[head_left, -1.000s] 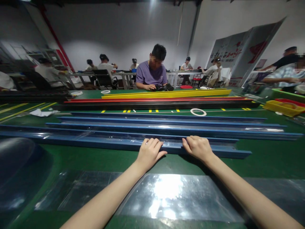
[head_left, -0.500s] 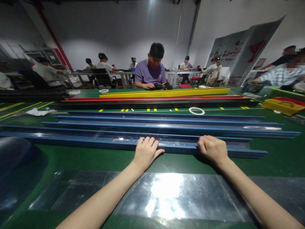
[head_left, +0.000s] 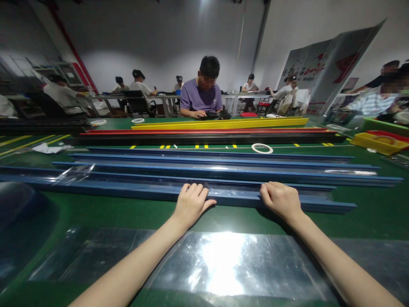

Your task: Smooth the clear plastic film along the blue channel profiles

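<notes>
A long blue channel strip (head_left: 128, 187) lies across the green table in front of me, with clear film inside it. My left hand (head_left: 191, 200) curls its fingers over the near wall of this channel, its thumb stretched out along the front. Farther right, my right hand (head_left: 283, 198) is closed in a fist on the same wall; its fingertips are hidden. Toward the left end, a shiny crumpled piece of clear film (head_left: 75, 172) sticks up from the channel. A flat clear plastic sheet (head_left: 172, 264) lies on the table under my forearms.
More blue channels (head_left: 223, 168) lie just behind, then black, red and yellow strips (head_left: 223, 123). A white tape ring (head_left: 262, 148) rests between them. At right stands a yellow tray (head_left: 377, 143). A co-worker in a purple shirt (head_left: 201, 98) sits opposite.
Both hands have shifted slightly left along the channel, keeping their shape. The clear film near the channel's left end now stands up crumpled. The channel itself looks unmoved.
</notes>
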Demonstrator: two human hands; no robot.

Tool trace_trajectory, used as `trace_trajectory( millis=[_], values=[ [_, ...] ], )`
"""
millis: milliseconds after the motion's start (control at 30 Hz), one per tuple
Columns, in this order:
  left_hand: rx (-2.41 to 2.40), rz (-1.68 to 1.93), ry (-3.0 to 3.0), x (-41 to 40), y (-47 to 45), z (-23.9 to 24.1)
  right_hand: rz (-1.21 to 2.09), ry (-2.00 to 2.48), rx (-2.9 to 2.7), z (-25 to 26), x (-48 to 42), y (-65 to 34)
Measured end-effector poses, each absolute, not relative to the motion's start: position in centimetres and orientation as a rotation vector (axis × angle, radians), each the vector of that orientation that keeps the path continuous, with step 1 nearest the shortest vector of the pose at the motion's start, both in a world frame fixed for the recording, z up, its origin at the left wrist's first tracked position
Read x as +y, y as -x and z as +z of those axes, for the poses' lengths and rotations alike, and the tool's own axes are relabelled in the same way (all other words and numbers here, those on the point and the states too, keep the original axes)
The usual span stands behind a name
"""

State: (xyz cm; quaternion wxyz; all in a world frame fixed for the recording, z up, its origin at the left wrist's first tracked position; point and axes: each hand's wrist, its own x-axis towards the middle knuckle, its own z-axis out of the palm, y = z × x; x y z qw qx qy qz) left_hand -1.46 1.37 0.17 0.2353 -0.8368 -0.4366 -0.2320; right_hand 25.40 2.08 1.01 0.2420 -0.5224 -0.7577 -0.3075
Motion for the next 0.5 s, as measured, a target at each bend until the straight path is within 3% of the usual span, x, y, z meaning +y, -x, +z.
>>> trace_trajectory(
  millis=[500],
  values=[
    [-1.213, -0.661, 2.339, 1.53, 1.48, 0.03, -0.775, 1.494, -2.085, 1.08, 2.10, -25.30]
  ],
)
